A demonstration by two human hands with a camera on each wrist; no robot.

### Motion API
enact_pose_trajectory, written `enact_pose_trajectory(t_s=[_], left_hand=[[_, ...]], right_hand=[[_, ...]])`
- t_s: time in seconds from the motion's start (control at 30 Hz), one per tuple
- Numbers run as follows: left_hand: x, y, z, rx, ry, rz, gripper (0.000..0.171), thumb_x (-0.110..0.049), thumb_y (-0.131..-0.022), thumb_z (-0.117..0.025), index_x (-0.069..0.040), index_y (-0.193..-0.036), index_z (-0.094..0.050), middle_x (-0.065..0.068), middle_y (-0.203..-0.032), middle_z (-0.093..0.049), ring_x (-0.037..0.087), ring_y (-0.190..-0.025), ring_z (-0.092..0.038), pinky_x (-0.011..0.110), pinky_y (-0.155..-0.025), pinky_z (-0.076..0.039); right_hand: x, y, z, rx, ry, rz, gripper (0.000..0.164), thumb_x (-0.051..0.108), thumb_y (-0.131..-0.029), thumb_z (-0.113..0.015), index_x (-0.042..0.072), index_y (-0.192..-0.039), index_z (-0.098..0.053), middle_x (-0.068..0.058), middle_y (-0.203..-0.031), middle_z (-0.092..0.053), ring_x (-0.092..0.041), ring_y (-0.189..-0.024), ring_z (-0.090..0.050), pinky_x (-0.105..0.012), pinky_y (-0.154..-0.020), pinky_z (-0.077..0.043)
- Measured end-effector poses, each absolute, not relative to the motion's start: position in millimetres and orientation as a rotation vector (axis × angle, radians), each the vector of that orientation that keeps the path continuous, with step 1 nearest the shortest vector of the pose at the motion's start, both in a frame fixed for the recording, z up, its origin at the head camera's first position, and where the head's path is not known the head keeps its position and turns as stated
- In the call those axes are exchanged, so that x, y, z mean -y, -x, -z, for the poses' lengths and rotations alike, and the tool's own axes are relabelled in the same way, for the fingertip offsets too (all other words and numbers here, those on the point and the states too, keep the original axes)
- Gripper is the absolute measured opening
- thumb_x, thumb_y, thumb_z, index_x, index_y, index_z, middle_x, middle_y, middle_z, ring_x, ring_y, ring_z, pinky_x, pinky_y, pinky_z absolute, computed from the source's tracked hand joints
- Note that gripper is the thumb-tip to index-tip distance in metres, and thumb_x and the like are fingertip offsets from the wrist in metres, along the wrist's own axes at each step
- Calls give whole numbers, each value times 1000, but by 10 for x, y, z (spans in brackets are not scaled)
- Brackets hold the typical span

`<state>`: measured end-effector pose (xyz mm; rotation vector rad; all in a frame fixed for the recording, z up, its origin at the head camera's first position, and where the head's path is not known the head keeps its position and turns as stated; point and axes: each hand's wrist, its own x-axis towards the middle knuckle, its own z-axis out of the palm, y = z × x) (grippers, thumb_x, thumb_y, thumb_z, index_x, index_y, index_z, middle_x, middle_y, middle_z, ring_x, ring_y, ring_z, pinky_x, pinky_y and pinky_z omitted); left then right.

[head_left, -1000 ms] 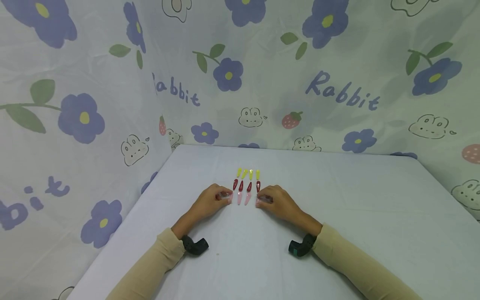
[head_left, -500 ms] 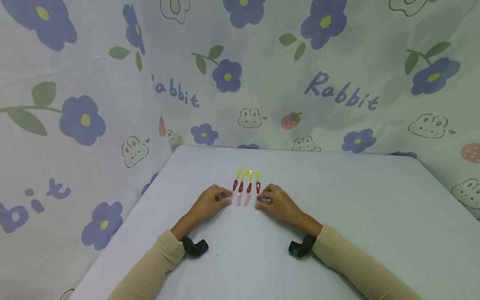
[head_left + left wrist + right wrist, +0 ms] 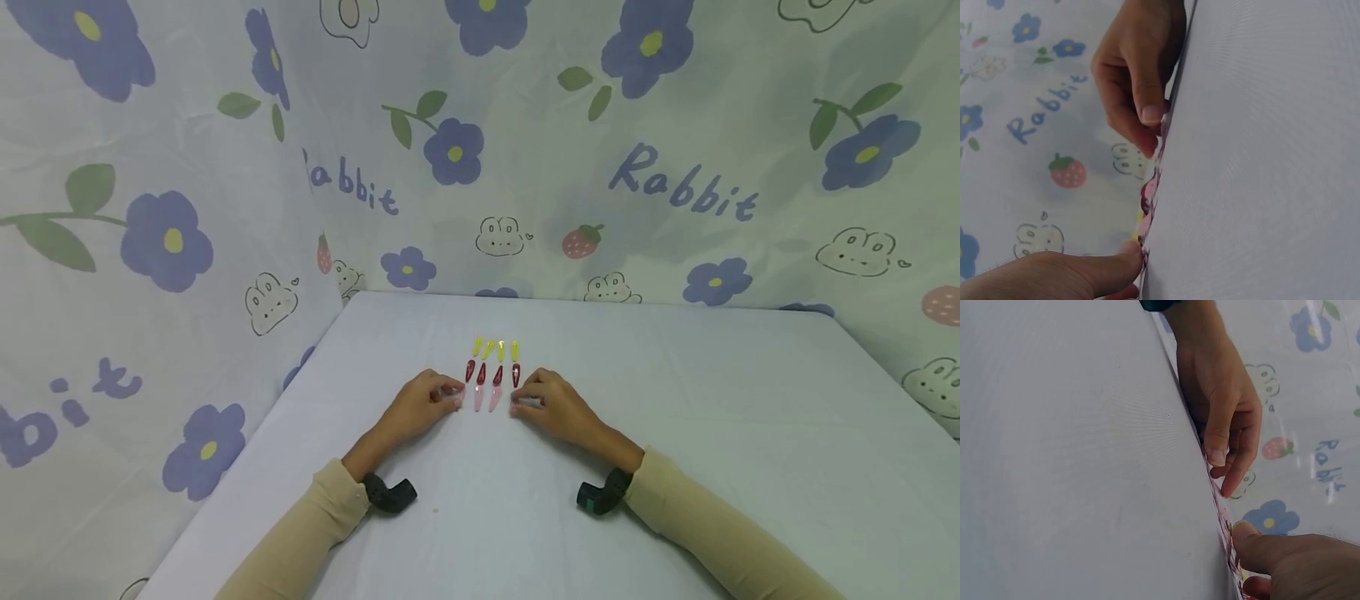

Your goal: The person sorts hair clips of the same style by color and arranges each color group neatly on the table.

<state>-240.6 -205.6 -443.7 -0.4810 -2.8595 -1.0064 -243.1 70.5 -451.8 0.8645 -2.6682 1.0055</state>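
Hair clips lie in three rows on the white table in the head view: yellow clips (image 3: 502, 350) farthest off, red clips (image 3: 482, 375) in the middle, pink clips (image 3: 478, 398) nearest. My left hand (image 3: 420, 406) pinches the pink clip at the row's left end, most of it hidden by the fingers. At the right end, thumb and forefinger of my right hand (image 3: 558, 407) pinch another pink clip, mostly covered too. Between the hands lie two more pink clips, untouched. In the left wrist view a pink clip (image 3: 1150, 189) shows edge-on between both hands.
A white cloth covers the table (image 3: 480, 517). Behind and to the left hangs a printed fabric wall (image 3: 525, 183) with flowers and rabbits. Black wrist devices, one at the left cuff (image 3: 390, 493) and one at the right cuff (image 3: 600, 493), sit close over the table.
My right fingertips have drawn slightly toward me, uncovering the near end of the rightmost red clip. My left hand stays nearly still.
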Motion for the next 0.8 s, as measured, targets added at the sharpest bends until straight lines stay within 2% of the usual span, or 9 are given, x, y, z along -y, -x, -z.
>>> enact_pose_trajectory(t_s=[0.3, 0.5, 0.67, 0.8], left_hand=[[2068, 2387, 4426, 2850, 481, 1009, 25, -22, -91, -74, -17, -116, -74, 1, -99, -63, 12, -81, -53, 28, -71, -44], [2083, 2391, 4441, 2829, 449, 1023, 26, -23, -92, -73, -18, -117, -73, 1, -100, -65, 12, -83, -55, 29, -73, -46], [2098, 2418, 4422, 2805, 424, 1104, 27, -21, -95, -70, -17, -121, -70, 1, -103, -66, 14, -88, -61, 30, -77, -50], [2145, 2465, 4371, 2804, 405, 1149, 32, -22, -96, -68, -15, -127, -67, 3, -104, -67, 15, -85, -63, 29, -71, -51]], right_hand=[[-685, 2442, 4506, 2689, -831, -1071, 22, 23, -88, -78, 13, -107, -78, 2, -99, -62, -11, -86, -53, -22, -73, -50], [-713, 2453, 4451, 2709, -792, -1167, 22, 26, -92, -73, 14, -111, -76, 5, -98, -65, -8, -84, -60, -23, -74, -53], [-954, 2449, 4380, 2749, -734, -1187, 22, 29, -95, -69, 17, -112, -74, 8, -99, -70, -9, -89, -62, -26, -80, -53], [-1324, 2433, 4333, 2750, -735, -1124, 23, 29, -97, -67, 14, -113, -73, 5, -100, -72, -10, -91, -63, -27, -81, -54]])
